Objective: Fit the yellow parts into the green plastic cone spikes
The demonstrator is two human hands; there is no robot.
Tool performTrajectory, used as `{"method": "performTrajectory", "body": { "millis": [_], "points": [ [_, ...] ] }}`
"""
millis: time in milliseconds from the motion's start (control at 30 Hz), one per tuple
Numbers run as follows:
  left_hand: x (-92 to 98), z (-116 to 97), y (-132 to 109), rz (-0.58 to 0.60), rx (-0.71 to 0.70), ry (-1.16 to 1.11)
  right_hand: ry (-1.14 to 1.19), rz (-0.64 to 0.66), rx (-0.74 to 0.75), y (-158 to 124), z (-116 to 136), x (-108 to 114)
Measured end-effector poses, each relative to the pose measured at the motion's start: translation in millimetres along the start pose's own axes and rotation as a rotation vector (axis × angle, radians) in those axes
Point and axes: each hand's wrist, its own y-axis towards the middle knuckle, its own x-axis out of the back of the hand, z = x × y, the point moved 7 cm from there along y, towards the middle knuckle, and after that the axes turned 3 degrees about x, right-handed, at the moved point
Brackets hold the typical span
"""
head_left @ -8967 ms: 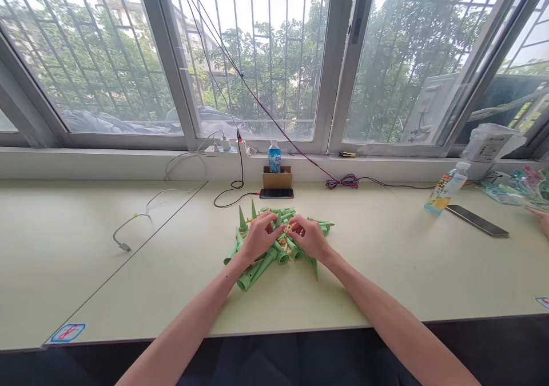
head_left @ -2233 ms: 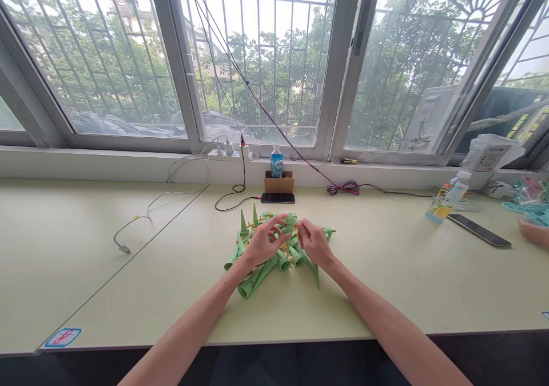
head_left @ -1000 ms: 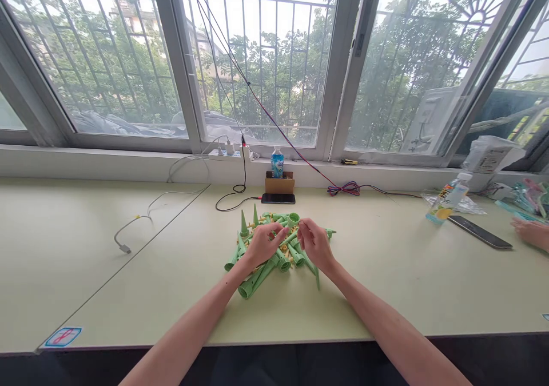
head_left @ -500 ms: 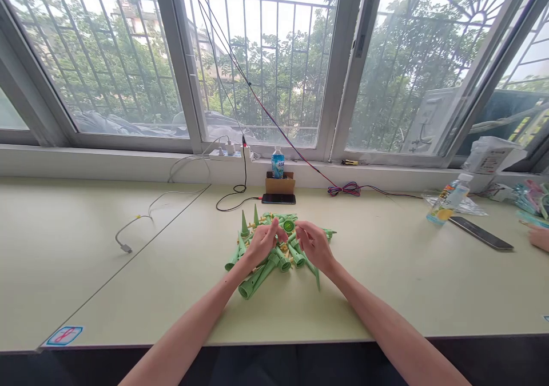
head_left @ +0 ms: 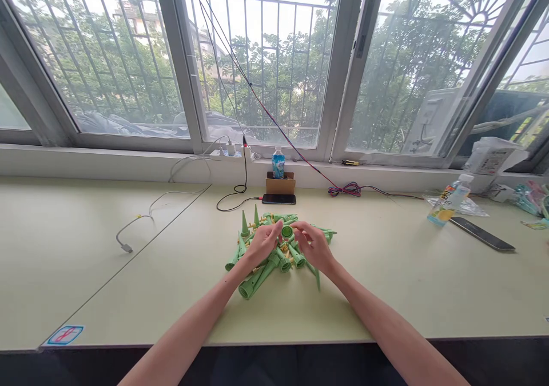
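Between my hands is a green plastic watering spike [head_left: 287,232], its round open end facing me. My left hand [head_left: 265,242] closes on its left side, thumb up near the rim. The fingers of my right hand [head_left: 314,244] are bent and pinch at its right side; their tips are partly hidden. Under and around both hands lies a heap of similar green spikes [head_left: 265,274], with small yellow valve pieces [head_left: 284,249] among them. A few spikes at the back left stand point up.
Behind the heap, a phone [head_left: 278,199] leans near a cardboard box [head_left: 280,186] and a blue bottle [head_left: 278,163]. Bundled cable [head_left: 344,189] lies to the right. Farther right are a drink bottle [head_left: 450,201] and another phone [head_left: 481,234]. A white cable [head_left: 126,247] lies left.
The held spike has shifted slightly down and left, and my right fingers have come in closer to it. Another person's hand at the right edge has gone out of view.
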Motion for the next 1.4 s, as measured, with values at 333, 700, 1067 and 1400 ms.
{"method": "performTrajectory", "body": {
  "millis": [333, 700, 1067, 1400],
  "points": [
    [1.2, -17.4, -2.9, 0.031, -0.087, 0.035, -0.015, -0.001, -0.033, 0.0, -3.3, 0.9],
    [-0.4, -18.9, -3.8, 0.049, -0.096, 0.035, -0.044, 0.010, -0.061, -0.3, -7.3, 0.9],
    [-2.0, -19.8, -5.4, 0.054, -0.159, 0.092, -0.056, 0.008, -0.073, -1.4, -13.3, -0.6],
    [-4.3, -20.9, -5.7, 0.069, -0.203, 0.098, -0.123, -0.026, -0.026, -1.1, -12.5, 1.6]
  ]
}}
